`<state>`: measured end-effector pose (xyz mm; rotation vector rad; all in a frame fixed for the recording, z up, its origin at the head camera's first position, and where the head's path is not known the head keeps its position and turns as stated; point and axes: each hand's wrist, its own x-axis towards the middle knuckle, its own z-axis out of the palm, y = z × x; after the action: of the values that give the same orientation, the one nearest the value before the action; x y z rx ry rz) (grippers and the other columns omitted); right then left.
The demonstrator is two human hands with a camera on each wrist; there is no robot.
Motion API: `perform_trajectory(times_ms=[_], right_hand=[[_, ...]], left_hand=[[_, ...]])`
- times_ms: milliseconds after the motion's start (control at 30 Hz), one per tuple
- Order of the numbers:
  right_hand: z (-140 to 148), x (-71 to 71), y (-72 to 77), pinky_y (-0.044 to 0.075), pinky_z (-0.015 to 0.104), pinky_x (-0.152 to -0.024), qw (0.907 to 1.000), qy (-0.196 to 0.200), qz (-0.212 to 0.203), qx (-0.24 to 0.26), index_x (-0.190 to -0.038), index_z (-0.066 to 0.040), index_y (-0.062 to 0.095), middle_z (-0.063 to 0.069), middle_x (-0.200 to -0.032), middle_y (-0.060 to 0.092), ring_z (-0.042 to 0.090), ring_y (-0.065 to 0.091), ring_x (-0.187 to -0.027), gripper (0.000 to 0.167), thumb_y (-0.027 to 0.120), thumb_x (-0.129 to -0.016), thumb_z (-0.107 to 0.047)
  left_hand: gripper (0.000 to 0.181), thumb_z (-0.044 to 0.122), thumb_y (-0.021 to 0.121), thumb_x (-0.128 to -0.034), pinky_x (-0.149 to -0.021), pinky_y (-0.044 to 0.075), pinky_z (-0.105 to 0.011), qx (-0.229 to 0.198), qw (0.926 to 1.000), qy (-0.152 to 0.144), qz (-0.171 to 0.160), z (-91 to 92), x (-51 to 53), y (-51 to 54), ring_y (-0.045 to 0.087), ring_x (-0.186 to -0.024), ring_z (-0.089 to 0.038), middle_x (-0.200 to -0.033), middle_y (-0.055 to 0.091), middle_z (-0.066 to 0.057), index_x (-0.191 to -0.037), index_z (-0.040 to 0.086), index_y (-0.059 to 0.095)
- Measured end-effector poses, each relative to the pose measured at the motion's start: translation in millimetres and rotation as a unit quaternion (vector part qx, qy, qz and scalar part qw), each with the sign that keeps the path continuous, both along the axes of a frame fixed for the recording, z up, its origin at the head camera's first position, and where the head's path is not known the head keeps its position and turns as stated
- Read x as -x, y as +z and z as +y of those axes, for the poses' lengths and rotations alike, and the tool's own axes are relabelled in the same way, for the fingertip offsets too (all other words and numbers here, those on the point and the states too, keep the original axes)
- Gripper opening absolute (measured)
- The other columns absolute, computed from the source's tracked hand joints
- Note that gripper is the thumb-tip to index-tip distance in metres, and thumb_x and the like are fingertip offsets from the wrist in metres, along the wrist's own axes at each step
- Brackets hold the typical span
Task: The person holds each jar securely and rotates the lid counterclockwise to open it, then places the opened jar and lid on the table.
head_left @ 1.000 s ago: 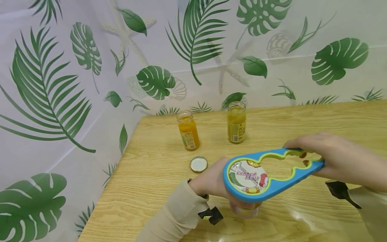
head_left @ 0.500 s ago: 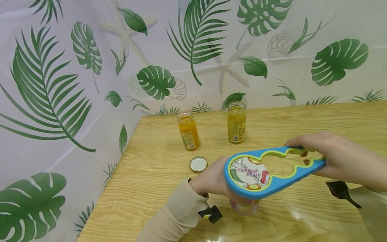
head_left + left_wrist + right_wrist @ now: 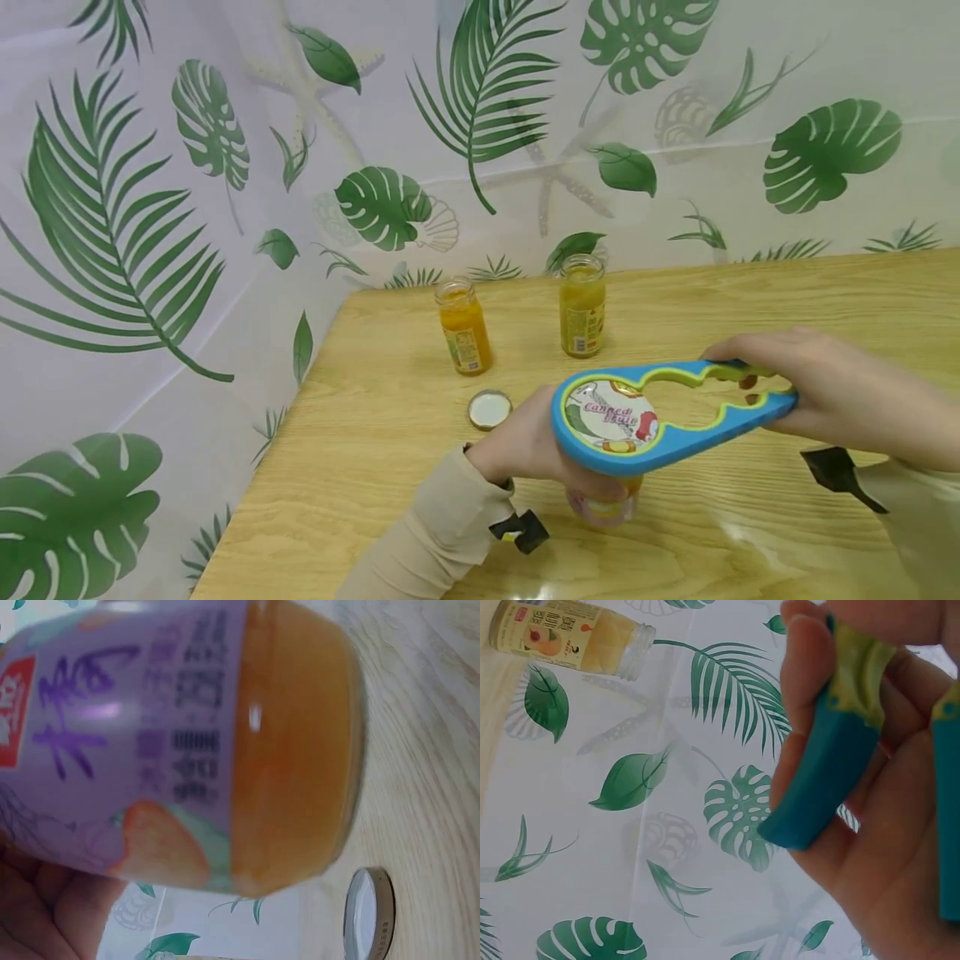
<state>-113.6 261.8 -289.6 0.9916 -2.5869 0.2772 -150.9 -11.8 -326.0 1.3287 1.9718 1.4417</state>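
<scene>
My left hand (image 3: 532, 446) grips a jar of canned fruit (image 3: 292, 750) with a purple label, its orange contents showing below the label. Around the printed lid (image 3: 611, 414) sits the ring end of a blue and yellow jar opener (image 3: 693, 444). My right hand (image 3: 840, 392) holds the two handles at the opener's other end; one handle (image 3: 825, 780) shows between the fingers in the right wrist view. The left wrist view has the jar tilted sideways, with part of the left hand (image 3: 52, 907) beside it. Most of the jar is hidden in the head view.
Two lidless jars stand farther back on the wooden table (image 3: 397, 467): an orange one (image 3: 463, 329) and a yellow one (image 3: 582, 308). A loose lid (image 3: 490, 410) lies inside up near the left hand. A leaf-patterned sheet (image 3: 247, 217) hangs behind and left.
The jar and opener have shifted slightly up and away in the head view. Both hands keep their hold. The jars behind and the loose lid stay in place.
</scene>
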Motion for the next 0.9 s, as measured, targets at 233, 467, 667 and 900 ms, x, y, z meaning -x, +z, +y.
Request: perform_trajectory(times_ms=[233,467,667,900], right_hand=[[15,-0.2,-12.4,0.039,0.019,-0.051,0.9984,0.002,-0.039,0.041,-0.104,-0.011,0.054,-0.013,-0.081,0.051,-0.001,0.043,-0.066,0.059,0.077,-0.051,0.002],[41,-15.0,-29.9,0.034,0.018,-0.048,0.9903,-0.020,-0.096,0.098,-0.102,-0.015,0.051,-0.017,-0.074,0.047,-0.002,0.040,-0.059,0.043,0.072,-0.068,0.001],[63,-28.3,-44.8,0.028,0.023,-0.044,0.9687,-0.088,-0.190,0.134,-0.093,-0.013,0.048,-0.013,-0.064,0.041,0.001,0.037,-0.052,0.018,0.061,-0.082,-0.006],[84,-39.4,-57.8,0.036,0.028,-0.044,0.9027,-0.091,-0.371,0.197,-0.089,0.003,0.046,0.001,-0.068,0.051,0.011,0.046,-0.054,0.013,0.044,-0.093,-0.009]], left_hand=[[0.064,0.002,0.079,-0.0615,-0.083,0.043,-0.022,-0.017,0.9988,0.046,-0.009,14.9,3.9,-6.7,0.054,-0.095,-0.004,-0.107,0.058,0.001,-0.118,0.007,0.050],[0.039,0.016,0.079,-0.0649,-0.069,0.047,-0.018,0.039,0.9925,0.115,-0.013,45.9,20.6,-9.7,0.058,-0.076,-0.002,-0.085,0.062,0.010,-0.099,0.014,0.060],[0.036,0.025,0.080,-0.0634,-0.064,0.046,-0.016,0.076,0.9806,0.178,0.026,71.0,43.7,-13.4,0.056,-0.071,-0.001,-0.078,0.060,0.013,-0.093,0.015,0.061],[0.040,0.028,0.079,-0.0638,-0.063,0.046,-0.017,0.073,0.9778,0.194,0.033,94.2,63.5,-20.7,0.055,-0.071,-0.002,-0.080,0.060,0.012,-0.096,0.015,0.061]])
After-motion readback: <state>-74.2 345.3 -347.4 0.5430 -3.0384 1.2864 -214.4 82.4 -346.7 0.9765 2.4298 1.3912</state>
